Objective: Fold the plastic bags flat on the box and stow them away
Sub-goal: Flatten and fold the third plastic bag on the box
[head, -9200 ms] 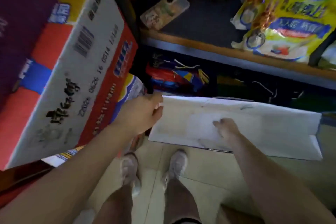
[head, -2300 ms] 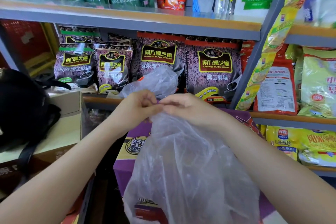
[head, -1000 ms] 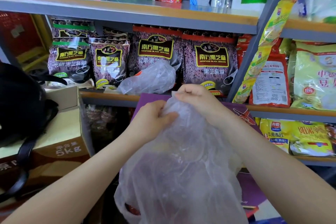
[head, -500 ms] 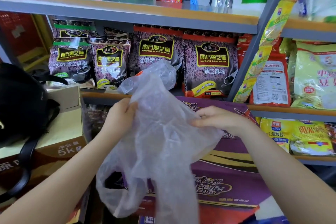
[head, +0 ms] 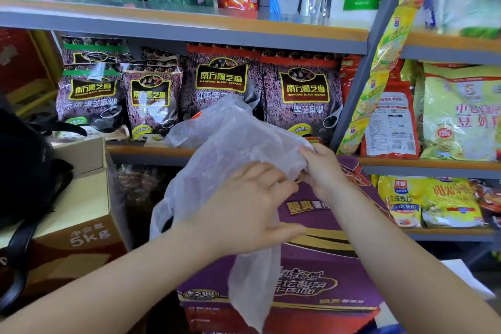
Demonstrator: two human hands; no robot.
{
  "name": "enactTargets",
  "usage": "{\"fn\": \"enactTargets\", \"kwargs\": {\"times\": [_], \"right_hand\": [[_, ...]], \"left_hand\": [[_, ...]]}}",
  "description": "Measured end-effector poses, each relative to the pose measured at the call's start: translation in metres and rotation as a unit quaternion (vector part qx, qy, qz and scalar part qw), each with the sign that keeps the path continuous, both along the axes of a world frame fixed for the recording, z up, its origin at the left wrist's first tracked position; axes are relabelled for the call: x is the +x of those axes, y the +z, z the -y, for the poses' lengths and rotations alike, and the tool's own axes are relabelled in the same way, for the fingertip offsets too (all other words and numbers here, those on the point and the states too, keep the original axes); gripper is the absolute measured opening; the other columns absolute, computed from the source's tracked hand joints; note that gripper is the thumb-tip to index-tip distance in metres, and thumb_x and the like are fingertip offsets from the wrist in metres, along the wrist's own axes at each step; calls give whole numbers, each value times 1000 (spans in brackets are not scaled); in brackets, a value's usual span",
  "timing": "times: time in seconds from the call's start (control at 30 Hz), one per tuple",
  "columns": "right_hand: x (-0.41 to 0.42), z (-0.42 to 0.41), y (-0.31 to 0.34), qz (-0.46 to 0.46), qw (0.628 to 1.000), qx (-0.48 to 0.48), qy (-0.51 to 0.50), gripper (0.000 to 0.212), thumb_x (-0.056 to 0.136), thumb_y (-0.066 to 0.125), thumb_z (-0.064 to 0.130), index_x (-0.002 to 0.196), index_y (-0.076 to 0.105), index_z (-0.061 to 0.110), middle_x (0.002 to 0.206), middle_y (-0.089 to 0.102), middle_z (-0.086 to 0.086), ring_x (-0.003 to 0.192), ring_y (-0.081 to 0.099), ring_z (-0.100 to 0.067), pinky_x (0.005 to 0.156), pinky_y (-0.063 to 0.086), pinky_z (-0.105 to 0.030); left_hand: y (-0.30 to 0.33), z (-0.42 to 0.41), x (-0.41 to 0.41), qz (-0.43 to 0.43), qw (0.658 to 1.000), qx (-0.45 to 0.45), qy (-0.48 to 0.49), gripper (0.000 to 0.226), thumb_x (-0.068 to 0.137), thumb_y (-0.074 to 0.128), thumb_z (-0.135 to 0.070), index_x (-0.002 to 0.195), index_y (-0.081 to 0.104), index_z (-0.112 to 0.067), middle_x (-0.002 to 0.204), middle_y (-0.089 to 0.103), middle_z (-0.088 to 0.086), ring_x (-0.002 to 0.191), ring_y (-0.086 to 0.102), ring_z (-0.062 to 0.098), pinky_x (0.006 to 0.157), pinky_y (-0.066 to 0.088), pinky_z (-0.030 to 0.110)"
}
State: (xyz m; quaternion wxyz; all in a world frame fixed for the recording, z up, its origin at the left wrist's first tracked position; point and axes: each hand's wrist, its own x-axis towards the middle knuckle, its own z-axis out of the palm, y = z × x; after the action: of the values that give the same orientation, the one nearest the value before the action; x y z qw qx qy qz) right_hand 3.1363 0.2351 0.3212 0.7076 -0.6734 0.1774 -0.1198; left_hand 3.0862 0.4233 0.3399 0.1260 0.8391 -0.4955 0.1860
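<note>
A thin translucent plastic bag (head: 230,149) is spread crumpled over the top of a purple carton (head: 325,225) in front of the shelves. My right hand (head: 322,168) pinches the bag's right edge above the carton's far side. My left hand (head: 244,211) lies flat with fingers spread on the bag, pressing it onto the carton. The bag's lower part hangs over the carton's front. A second crumpled clear bag (head: 189,130) lies on the shelf behind.
Shelves (head: 189,24) hold dark sesame packets (head: 222,84) and yellow packets (head: 458,116). At the left a brown "5kg" cardboard box (head: 76,225) carries a black bag (head: 24,165). A white sheet (head: 466,279) lies at the lower right.
The bag was held up open between both hands; now it is lowered onto the purple carton. My left hand moved right onto it and my right hand shifted up to its right edge.
</note>
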Motion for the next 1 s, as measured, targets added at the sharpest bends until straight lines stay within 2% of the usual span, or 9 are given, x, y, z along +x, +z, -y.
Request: {"fn": "enactTargets", "kwargs": {"times": [0.1, 0.2, 0.37, 0.53, 0.67, 0.8, 0.9, 0.97, 1.0], "right_hand": [[-1, 10, -9, -20, 997, -69, -27, 16, 93, 47, 15, 82, 57, 9, 70, 52, -9, 58, 47, -20, 54, 42, -28], [-6, 29, -19, -11, 989, -114, -96, 15, 87, 52, 14, 74, 51, 8, 70, 34, -12, 61, 29, -21, 55, 25, -32], [-15, 39, -28, -75, 983, -146, -88, 33, 92, 48, 18, 60, 43, 14, 52, 35, -7, 45, 31, -18, 46, 23, -23], [-14, 24, -24, -77, 996, 1, -46, 26, 95, 46, 20, 70, 46, 14, 56, 31, -3, 31, 23, -8, 35, 16, -15], [-16, 28, -26, -81, 994, 63, -43, 26, 94, 50, 21, 68, 46, 15, 56, 34, -4, 28, 23, -8, 35, 15, -14], [-21, 46, -28, -101, 984, -91, -113, 28, 89, 53, 15, 63, 45, 20, 55, 34, -2, 44, 28, -14, 43, 21, -23], [-22, 66, -34, -58, 958, -228, -162, 31, 84, 49, 7, 55, 42, 15, 56, 37, -4, 53, 32, -20, 49, 24, -28], [-25, 67, -35, -85, 894, -412, -156, 9, 86, 52, 12, 89, 60, 8, 84, 57, -13, 79, 53, -29, 65, 44, -38], [-27, 63, -34, -76, 855, -487, -162, 28, 87, 56, 15, 113, 56, 7, 108, 57, -15, 102, 53, -32, 82, 46, -43]], "left_hand": [[-22, 1, 17, 11, 985, 127, 112, 41, 55, 66, -47, 85, 67, -19, 93, 66, 0, 93, 63, 19, 78, 50, 24], [-34, -15, 44, -61, 949, 211, 225, 39, 76, 54, -11, 115, 49, -14, 121, 52, 3, 115, 48, 22, 88, 42, 29], [-41, -30, 71, -23, 956, 108, 272, 45, 79, 42, -4, 123, 49, -7, 118, 59, 13, 112, 54, 33, 95, 41, 37], [-53, 2, 63, 13, 987, -13, 160, 54, 78, 42, -43, 116, 58, -9, 109, 66, 8, 95, 65, 27, 74, 54, 38], [-57, 6, 77, 43, 983, -7, 178, 31, 71, 48, -28, 90, 67, -12, 77, 67, 5, 63, 66, 26, 51, 51, 31], [-62, -9, 83, 32, 983, -1, 183, 14, 79, 52, -21, 69, 59, -12, 62, 55, 4, 44, 55, 25, 30, 31, 23], [-71, -19, 84, -42, 980, -19, 194, 14, 78, 69, -11, 82, 56, -9, 76, 57, 8, 55, 59, 32, 37, 41, 33], [-70, -26, 83, -119, 969, -51, 211, 22, 85, 64, -23, 100, 56, -9, 93, 59, 6, 76, 62, 33, 56, 48, 38], [-68, -29, 82, -150, 966, -60, 203, 30, 85, 64, -29, 107, 54, -11, 96, 56, 2, 83, 61, 30, 63, 47, 36]]}}
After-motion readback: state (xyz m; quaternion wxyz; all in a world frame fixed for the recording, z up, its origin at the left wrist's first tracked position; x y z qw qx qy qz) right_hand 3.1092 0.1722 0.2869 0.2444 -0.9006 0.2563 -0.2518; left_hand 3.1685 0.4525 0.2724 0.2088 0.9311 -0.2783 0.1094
